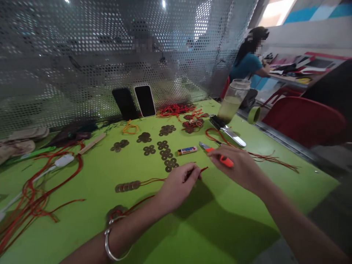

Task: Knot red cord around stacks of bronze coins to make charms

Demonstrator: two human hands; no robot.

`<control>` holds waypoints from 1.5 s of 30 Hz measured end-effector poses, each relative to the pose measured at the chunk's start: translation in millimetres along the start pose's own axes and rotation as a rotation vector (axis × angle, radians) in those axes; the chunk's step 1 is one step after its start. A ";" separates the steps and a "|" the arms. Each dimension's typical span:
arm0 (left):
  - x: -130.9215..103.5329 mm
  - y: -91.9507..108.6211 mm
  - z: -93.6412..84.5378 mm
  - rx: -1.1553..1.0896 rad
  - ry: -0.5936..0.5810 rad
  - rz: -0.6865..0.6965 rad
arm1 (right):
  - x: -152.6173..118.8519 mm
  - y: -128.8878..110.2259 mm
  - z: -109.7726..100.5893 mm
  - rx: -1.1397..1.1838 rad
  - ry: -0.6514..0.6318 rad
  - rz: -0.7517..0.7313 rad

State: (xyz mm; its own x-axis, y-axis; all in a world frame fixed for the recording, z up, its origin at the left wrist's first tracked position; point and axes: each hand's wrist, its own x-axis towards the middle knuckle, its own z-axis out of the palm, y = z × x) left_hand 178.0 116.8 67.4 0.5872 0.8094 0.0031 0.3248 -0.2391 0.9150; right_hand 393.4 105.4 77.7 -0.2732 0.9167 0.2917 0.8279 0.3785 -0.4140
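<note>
My left hand (178,183) is closed, pinching red cord (204,169) whose short end sticks out past the fingertips. Thin red strands lead back from this hand to an overlapping row of holed coins (128,186) on the green table. Under my left wrist lies another coin cluster (117,212) with red cord, partly covered. My right hand (239,165) has its fingers closed over an orange-handled cutting tool (227,161); its metal blade points away to the left. Whether it is a knife or scissors is unclear. Several coin clusters (165,154) lie beyond my left hand.
A glue tube (187,150) lies between coins and blade. Behind are a hairbrush (233,135), a jar of liquid (232,102), red cords (176,110) and two phones (145,101) against a perforated metal panel (82,66). A person (247,66) sits at another table.
</note>
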 end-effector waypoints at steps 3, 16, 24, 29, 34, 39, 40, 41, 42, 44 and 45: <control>-3.2 0.6 -1.6 -0.045 0.042 -0.025 | 4.9 28.8 11.5 -0.197 0.050 0.191; -3.1 2.6 -8.1 -0.251 0.218 0.004 | 8.1 1.7 17.0 0.270 -0.055 0.265; -3.0 2.1 -9.2 -0.304 0.295 0.074 | 17.1 -47.4 32.9 1.153 -0.302 0.447; -2.7 2.4 -8.7 -0.312 0.297 0.070 | 15.6 -49.5 38.5 1.121 -0.337 0.515; -1.7 2.7 -8.4 -0.324 0.298 0.080 | 12.8 -46.9 38.5 1.090 -0.329 0.459; -2.3 5.8 -8.3 -0.324 0.290 0.082 | 12.2 -45.5 40.1 1.037 -0.287 0.407; -2.7 6.6 -8.2 -0.323 0.285 0.085 | 12.1 -45.1 40.6 1.036 -0.279 0.406; -3.0 7.4 -8.2 -0.322 0.281 0.089 | 12.0 -44.7 41.2 1.036 -0.274 0.407; -3.2 8.1 -8.2 -0.320 0.278 0.095 | 11.9 -44.4 41.7 1.037 -0.270 0.406; -3.6 8.8 -8.0 -0.316 0.279 0.103 | 11.7 -44.1 42.4 1.035 -0.264 0.400; -3.7 8.8 -7.9 -0.314 0.280 0.107 | 11.7 -44.2 42.6 1.033 -0.264 0.399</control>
State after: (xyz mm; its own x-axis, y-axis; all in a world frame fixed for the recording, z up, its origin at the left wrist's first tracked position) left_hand 172.8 115.9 78.6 0.3676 0.9135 0.1744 0.0065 -0.1900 0.9818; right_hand 332.7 104.9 62.6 -0.2766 0.9475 -0.1604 0.1126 -0.1338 -0.9846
